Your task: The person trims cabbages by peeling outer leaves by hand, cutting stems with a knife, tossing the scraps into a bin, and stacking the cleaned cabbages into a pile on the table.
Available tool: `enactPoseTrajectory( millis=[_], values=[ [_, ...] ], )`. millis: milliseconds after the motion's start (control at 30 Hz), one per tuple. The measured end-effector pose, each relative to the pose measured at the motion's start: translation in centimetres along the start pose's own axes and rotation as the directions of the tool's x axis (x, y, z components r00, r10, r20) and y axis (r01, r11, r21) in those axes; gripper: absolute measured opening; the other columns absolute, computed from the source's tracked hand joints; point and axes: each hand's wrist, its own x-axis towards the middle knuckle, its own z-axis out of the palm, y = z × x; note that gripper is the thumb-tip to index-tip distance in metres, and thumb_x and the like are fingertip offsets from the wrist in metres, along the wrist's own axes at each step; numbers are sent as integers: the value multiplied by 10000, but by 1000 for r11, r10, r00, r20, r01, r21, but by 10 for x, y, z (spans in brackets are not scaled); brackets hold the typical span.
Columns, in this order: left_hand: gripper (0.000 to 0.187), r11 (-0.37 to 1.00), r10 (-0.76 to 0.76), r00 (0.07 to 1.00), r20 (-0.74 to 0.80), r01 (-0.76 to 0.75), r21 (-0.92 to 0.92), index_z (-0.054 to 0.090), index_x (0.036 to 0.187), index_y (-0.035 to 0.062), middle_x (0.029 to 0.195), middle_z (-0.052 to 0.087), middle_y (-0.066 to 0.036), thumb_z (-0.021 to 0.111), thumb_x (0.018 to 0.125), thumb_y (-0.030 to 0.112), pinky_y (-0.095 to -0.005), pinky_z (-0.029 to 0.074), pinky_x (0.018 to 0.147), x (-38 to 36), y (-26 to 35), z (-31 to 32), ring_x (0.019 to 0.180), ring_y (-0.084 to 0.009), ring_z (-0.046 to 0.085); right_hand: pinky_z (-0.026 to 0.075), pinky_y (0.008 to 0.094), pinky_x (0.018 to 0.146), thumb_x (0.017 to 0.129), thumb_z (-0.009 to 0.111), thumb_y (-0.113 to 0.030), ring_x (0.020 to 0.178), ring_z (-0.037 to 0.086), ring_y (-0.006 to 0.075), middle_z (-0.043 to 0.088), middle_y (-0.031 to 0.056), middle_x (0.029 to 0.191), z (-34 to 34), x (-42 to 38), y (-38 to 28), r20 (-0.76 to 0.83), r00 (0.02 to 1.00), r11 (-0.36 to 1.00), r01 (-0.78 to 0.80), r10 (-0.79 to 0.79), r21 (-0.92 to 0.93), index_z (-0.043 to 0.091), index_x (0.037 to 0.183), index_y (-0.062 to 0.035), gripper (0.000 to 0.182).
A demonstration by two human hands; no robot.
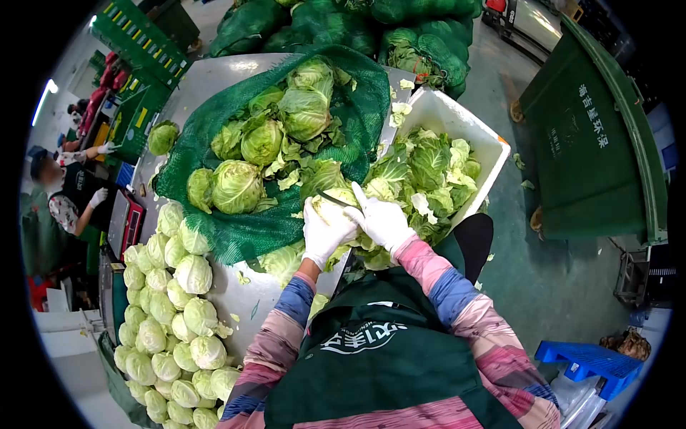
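Note:
My left hand [327, 230], in a white glove, is closed on a pale green cabbage [330, 207]. My right hand [384, 220], gloved too, grips a dark, narrow knife [339, 199] that lies across the cabbage's top; its handle is hidden in the fingers. One finger or thumb of that hand points up beside the cabbage. Just beyond the hands, untrimmed cabbages [237, 186] with outer leaves lie on a spread green mesh bag [286, 232]. Right of my hands, a white foam box [493, 154] holds many loose cabbage leaves [429, 171].
Trimmed cabbages [162, 308] are piled at the left of the metal table [243, 286]. Full mesh sacks [314, 28] stand behind it. A large green bin [586, 136] and a blue pallet [589, 365] are to the right. A co-worker [68, 186] stands near a red scale [128, 222].

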Motion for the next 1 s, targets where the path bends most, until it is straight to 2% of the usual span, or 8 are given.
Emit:
enactPoseTrajectory(
  millis=[167,367,467,567,667,800,867,1000],
  values=[
    [1141,993,6,1000,-7,-5,115,300,1342,-68,1275,455,-243,872,503,453,-426,409,1001,2,9,2,1182,-373,483,533,418,572,957,351,-558,667,660,322,663,148,796,3,1,1,74,997,997,38,-33,-62,292,1466,-71,707],
    [1132,990,50,998,-36,-45,136,284,1351,-55,1293,424,-234,873,522,441,-434,366,1023,0,-1,10,1213,-373,429,535,419,613,953,374,-547,735,676,307,675,168,820,13,19,3,26,996,996,-83,84,-17,548,1254,-45,611],
    [1143,989,123,992,-22,-121,83,265,1370,-39,1294,412,-229,881,525,423,-435,356,1029,-7,-3,6,1212,-370,418,507,425,792,960,345,-559,843,661,355,680,207,911,2,42,22,113,928,851,-371,355,371,647,1063,-34,614],
    [1124,985,173,984,30,-173,-15,236,1393,-12,1306,403,-207,901,547,311,-422,375,1037,-16,-14,-8,1217,-321,437,490,443,801,919,425,-595,884,643,395,673,222,931,25,50,67,154,875,828,-484,459,283,692,993,-53,609],
    [1097,781,105,975,198,43,-624,186,1404,-13,1343,384,-188,897,587,160,-362,443,1006,-16,-28,-10,1212,-250,474,501,441,793,925,394,-605,871,658,376,676,228,942,31,46,58,124,884,847,-468,452,253,659,1094,-54,635],
    [1067,828,88,986,144,8,-560,197,1396,-15,1332,400,-188,888,599,146,-364,447,1002,-8,-40,-2,1200,-252,486,480,407,882,827,525,-646,1024,623,338,610,217,1147,-12,14,-11,76,924,845,-373,374,383,456,1359,-62,793],
    [1037,963,119,992,44,-105,-248,206,1384,-15,1317,422,-181,880,609,125,-363,454,996,-5,-42,2,1186,-246,502,469,396,901,804,565,-620,1034,600,334,555,183,1202,6,2,-27,-42,947,908,-292,319,301,460,1351,-80,776],
    [917,778,137,977,162,-5,-628,276,1371,-14,1281,493,-170,850,670,127,-347,445,990,-2,-32,-12,1161,-234,526,480,374,838,824,628,-418,931,620,314,611,143,1072,41,9,6,-28,946,740,-233,322,631,589,1173,-70,494]
  ],
)
